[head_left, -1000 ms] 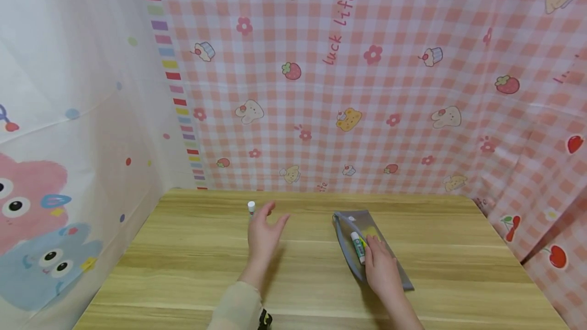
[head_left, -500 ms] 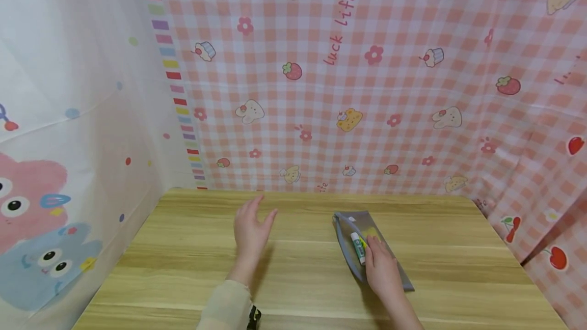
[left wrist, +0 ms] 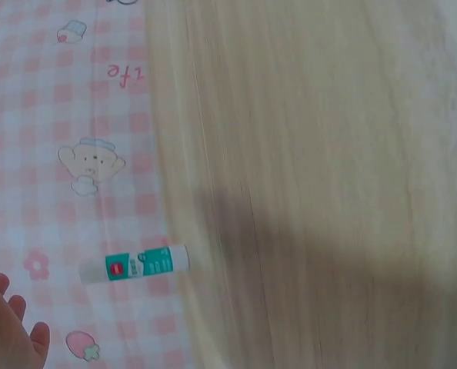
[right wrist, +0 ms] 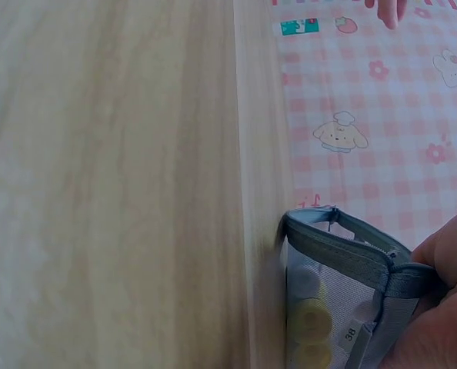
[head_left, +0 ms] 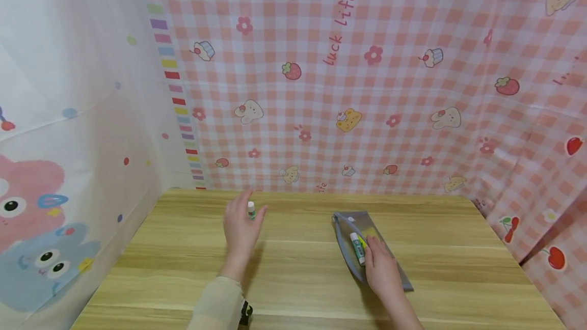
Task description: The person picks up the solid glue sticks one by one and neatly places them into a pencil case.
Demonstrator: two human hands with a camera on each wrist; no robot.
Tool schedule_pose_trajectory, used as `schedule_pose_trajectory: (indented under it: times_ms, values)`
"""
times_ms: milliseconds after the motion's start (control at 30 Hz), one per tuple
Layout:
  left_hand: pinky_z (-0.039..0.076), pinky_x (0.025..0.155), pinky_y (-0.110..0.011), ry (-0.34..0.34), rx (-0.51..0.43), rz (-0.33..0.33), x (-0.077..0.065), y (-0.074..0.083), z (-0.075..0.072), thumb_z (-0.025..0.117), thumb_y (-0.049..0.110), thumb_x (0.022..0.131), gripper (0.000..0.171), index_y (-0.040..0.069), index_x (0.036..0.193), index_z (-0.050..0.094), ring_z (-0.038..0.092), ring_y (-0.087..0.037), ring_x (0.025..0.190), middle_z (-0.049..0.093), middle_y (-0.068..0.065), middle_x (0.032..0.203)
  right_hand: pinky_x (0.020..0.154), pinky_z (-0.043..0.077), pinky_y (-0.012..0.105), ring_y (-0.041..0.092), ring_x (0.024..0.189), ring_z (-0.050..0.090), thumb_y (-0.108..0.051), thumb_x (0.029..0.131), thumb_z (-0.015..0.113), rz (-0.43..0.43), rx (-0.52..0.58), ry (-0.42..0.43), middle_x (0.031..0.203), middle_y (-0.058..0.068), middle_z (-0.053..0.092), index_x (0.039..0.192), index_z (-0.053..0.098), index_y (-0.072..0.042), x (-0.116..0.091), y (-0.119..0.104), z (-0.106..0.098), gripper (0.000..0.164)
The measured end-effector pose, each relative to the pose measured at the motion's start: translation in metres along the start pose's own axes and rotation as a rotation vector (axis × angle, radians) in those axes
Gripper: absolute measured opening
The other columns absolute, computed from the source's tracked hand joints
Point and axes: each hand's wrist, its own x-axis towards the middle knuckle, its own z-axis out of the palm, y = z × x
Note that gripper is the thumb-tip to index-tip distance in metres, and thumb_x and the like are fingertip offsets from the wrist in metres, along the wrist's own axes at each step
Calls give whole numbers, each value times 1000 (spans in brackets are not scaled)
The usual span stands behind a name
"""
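A green-and-white glue stick [head_left: 251,211] [left wrist: 140,263] stands upright near the table's far edge. My left hand [head_left: 240,228] is beside it with thumb and fingers spread; in the left wrist view its fingertips [left wrist: 13,307] are apart from the stick. A grey mesh zipper pouch [head_left: 348,258] [right wrist: 336,300] lies to the right with its mouth unzipped. My right hand [head_left: 382,269] [right wrist: 444,300] grips the pouch by its zipper edge. Inside show another green-and-white glue stick [head_left: 357,248] and yellow round-ended items [right wrist: 311,319], whose kind I cannot tell.
The wood-grain table [head_left: 293,279] ends at a pink checked cloth [head_left: 321,116] hanging behind it. A white cartoon-printed cloth [head_left: 91,116] hangs on the left side.
My left hand has moved leftward, passing in front of the standing glue stick, which now shows between thumb and fingers. My right hand and the pouch have stayed put.
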Motion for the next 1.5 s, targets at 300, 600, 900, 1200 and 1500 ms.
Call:
schedule_pose_trajectory:
  times_ms: [300,600,900,1200,1500]
  values:
    - [38,106,-55,-16,-127,-210,5,-14,-4,84,13,78,52,1,124,63,53,-41,119,63,-20,126,103,24,76,56,131,36,-8,103,44,-13,3,14,141,34,43,136,48,13,0,2,0,39]
    - [36,111,-51,-121,-267,-464,5,-28,-4,79,20,86,58,0,135,56,48,-37,128,56,-20,137,104,27,73,56,129,38,-7,103,45,-27,2,28,139,35,44,135,49,14,-1,2,0,39]
    - [38,109,-53,-155,-321,-526,2,-36,1,78,11,86,55,-5,133,54,48,-41,127,55,-24,136,104,28,72,56,129,39,-6,102,46,-18,-4,18,139,35,43,135,49,13,1,3,1,39]
    - [45,105,-48,-196,-323,-574,-1,-42,4,77,8,86,56,-5,134,53,48,-41,127,54,-25,136,107,30,67,55,127,42,-6,102,47,-58,6,55,136,36,47,132,50,16,-1,4,1,38]
    - [43,106,-48,-249,-322,-603,-7,-50,10,77,7,86,57,-4,136,51,49,-40,126,55,-24,135,105,29,70,56,128,40,-6,102,47,-42,10,47,137,36,46,133,51,15,0,3,0,37]
